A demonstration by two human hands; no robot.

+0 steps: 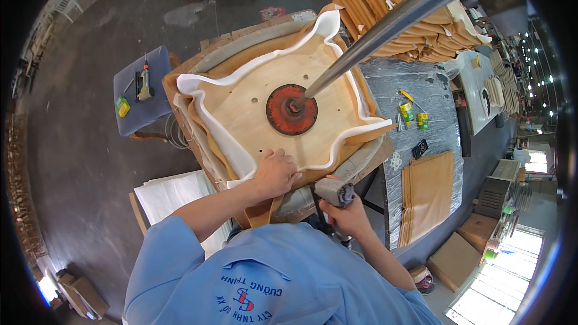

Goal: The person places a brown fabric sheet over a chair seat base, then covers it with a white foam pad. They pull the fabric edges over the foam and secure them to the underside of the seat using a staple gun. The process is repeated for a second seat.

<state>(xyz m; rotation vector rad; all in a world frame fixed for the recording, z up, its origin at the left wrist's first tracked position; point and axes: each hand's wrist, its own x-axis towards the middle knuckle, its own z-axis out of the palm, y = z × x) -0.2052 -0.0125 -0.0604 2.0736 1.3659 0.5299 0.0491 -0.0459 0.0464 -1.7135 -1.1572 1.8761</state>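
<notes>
A plywood seat board (253, 108) lies on a work stand, wrapped in white foam (198, 84) and tan upholstery fabric (174, 99). A red round press plate (292, 109) on a metal rod (379, 27) holds the board down at its middle. My left hand (274, 174) presses the foam and fabric over the board's near edge, fingers curled on it. My right hand (343, 213) grips a grey staple gun (334, 192) just below that edge, to the right of my left hand.
A padded stool (141, 93) with a tool on it stands at left. Stacks of tan seat covers (415, 24) lie at back right. A foil-covered table (421, 144) holds small boxes and tan sheets (427, 195). White sheets (171, 195) lie at lower left.
</notes>
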